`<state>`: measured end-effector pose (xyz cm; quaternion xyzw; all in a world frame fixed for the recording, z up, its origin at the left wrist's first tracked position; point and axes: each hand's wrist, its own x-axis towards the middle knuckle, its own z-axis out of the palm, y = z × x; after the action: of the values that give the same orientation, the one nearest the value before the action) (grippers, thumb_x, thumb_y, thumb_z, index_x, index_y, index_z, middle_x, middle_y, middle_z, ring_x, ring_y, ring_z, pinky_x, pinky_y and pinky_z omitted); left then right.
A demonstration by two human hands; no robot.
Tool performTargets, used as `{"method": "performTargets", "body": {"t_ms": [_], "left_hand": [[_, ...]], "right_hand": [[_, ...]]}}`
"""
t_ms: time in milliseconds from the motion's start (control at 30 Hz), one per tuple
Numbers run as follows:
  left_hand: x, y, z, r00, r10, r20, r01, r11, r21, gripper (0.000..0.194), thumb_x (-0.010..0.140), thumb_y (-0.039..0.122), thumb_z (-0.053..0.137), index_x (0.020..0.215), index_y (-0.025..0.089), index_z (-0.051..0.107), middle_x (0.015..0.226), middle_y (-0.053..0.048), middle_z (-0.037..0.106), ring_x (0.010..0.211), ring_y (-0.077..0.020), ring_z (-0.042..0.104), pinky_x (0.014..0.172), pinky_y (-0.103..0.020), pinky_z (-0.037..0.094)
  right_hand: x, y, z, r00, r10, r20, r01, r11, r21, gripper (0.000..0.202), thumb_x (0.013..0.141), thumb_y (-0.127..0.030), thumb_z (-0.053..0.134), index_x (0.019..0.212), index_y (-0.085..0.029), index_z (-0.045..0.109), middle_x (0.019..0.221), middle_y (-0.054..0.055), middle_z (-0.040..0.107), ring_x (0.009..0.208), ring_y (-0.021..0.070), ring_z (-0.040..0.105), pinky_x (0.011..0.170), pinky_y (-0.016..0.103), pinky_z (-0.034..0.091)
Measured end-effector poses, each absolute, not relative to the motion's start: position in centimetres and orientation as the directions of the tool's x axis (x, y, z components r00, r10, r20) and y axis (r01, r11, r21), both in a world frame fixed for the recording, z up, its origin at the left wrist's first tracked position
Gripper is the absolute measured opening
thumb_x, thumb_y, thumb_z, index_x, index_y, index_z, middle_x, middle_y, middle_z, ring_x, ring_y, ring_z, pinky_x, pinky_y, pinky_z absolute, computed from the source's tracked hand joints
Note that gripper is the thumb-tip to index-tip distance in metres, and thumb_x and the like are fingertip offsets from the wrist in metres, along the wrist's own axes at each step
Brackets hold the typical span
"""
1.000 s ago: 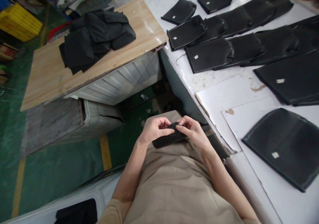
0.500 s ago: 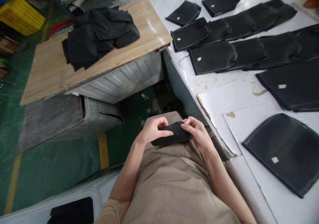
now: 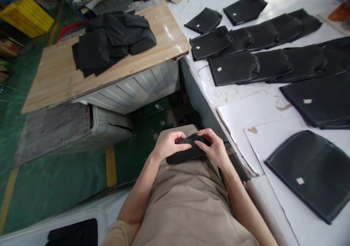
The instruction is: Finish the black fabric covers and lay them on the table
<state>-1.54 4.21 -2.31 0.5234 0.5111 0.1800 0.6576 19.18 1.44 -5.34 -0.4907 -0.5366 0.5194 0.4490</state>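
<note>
A black fabric piece (image 3: 183,154) lies folded against my lap, held up between both hands. My left hand (image 3: 172,144) pinches its upper edge, the thumb lying along the near face and the fingers curled behind. Close beside it, my right hand (image 3: 212,145) grips the same edge between thumb and fingers. The fingertips of both hands are partly hidden behind the cloth. On the white table to the right, the nearest thing is a flat black panel (image 3: 314,169) with dark edging and a small white tag.
Overlapping black panels (image 3: 235,67) lie in rows on the white table (image 3: 237,109). A pile of black cloth pieces (image 3: 115,38) rests on the wooden board (image 3: 51,78). More black cloth (image 3: 73,235) sits at lower left. A yellow crate (image 3: 27,18) stands on the green floor.
My right hand has shifted slightly left along the cloth's edge, closer to my left hand. The left hand keeps its pinch. The view has tilted a little.
</note>
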Motion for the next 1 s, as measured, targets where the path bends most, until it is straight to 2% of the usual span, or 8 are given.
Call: {"method": "performTargets", "body": {"t_ms": [167,267,400,533,733,900,1000], "left_hand": [[-1.6,4.2,-2.1,0.443,0.778,-0.446,0.297,0.341,0.892,0.033,0.076,0.044,0.076,0.077,0.016,0.059,0.066,0.005,0.052,0.058,-0.0088,0.045,0.053,-0.02,0.033],[-1.6,4.4,-1.7,0.446,0.818,-0.364,0.374,0.199,0.906,0.037,0.088,0.049,0.062,0.073,0.016,0.06,0.063,0.004,0.045,0.059,-0.0094,0.04,0.053,-0.022,0.028],[-1.3,4.6,-1.6,0.449,0.852,-0.269,0.478,0.026,0.878,0.038,0.094,0.041,0.052,0.067,0.015,0.061,0.064,0.002,0.045,0.062,-0.0108,0.041,0.057,-0.023,0.029],[-1.0,4.6,-2.1,0.413,0.862,-0.295,0.457,0.085,0.885,0.036,0.093,0.037,0.05,0.064,0.016,0.055,0.062,0.003,0.041,0.059,-0.0102,0.037,0.054,-0.023,0.027],[-1.0,4.6,-2.8,0.412,0.836,-0.361,0.399,0.191,0.897,0.038,0.091,0.043,0.053,0.065,0.016,0.054,0.06,0.004,0.039,0.056,-0.0092,0.034,0.051,-0.023,0.024],[-1.3,4.7,-2.7,0.423,0.834,-0.354,0.374,0.196,0.907,0.044,0.093,0.051,0.053,0.065,0.016,0.054,0.059,0.004,0.04,0.055,-0.0092,0.035,0.052,-0.023,0.025],[-1.4,4.8,-2.5,0.412,0.853,-0.321,0.37,0.166,0.914,0.049,0.094,0.056,0.05,0.067,0.016,0.059,0.061,0.002,0.048,0.058,-0.0109,0.042,0.056,-0.023,0.031]], "right_hand": [[18.9,1.6,-4.7,-0.187,0.981,0.052,0.131,0.077,-0.988,0.003,0.089,-0.028,0.068,0.09,-0.026,0.067,0.094,0.004,0.064,0.095,0.0232,0.061,0.087,0.036,0.047],[18.7,1.7,-4.6,-0.224,0.972,0.07,0.117,0.098,-0.988,0.004,0.089,-0.028,0.069,0.087,-0.025,0.068,0.094,0.004,0.063,0.098,0.0236,0.061,0.088,0.036,0.047],[18.5,1.6,-4.6,-0.26,0.963,0.067,0.109,0.098,-0.989,0.004,0.088,-0.027,0.07,0.087,-0.025,0.068,0.097,0.005,0.063,0.097,0.0226,0.061,0.087,0.035,0.046],[18.9,1.4,-4.3,-0.309,0.95,0.05,0.062,0.072,-0.995,0.009,0.085,-0.029,0.075,0.084,-0.024,0.067,0.1,0.005,0.062,0.099,0.0226,0.061,0.088,0.034,0.045],[19.5,1.3,-4.3,-0.379,0.925,-0.001,-0.001,-0.002,-1.0,0.017,0.084,-0.035,0.076,0.082,-0.023,0.064,0.104,0.005,0.061,0.098,0.0221,0.058,0.089,0.034,0.045],[19.0,1.2,-5.1,-0.252,0.966,-0.059,-0.003,-0.062,-0.998,0.021,0.089,-0.036,0.07,0.079,-0.022,0.057,0.097,0.004,0.064,0.093,0.0209,0.059,0.086,0.033,0.044],[18.7,1.1,-5.5,-0.17,0.98,-0.102,-0.011,-0.105,-0.994,0.024,0.086,-0.036,0.072,0.077,-0.023,0.054,0.093,0.003,0.064,0.092,0.0213,0.059,0.084,0.033,0.044]]}}
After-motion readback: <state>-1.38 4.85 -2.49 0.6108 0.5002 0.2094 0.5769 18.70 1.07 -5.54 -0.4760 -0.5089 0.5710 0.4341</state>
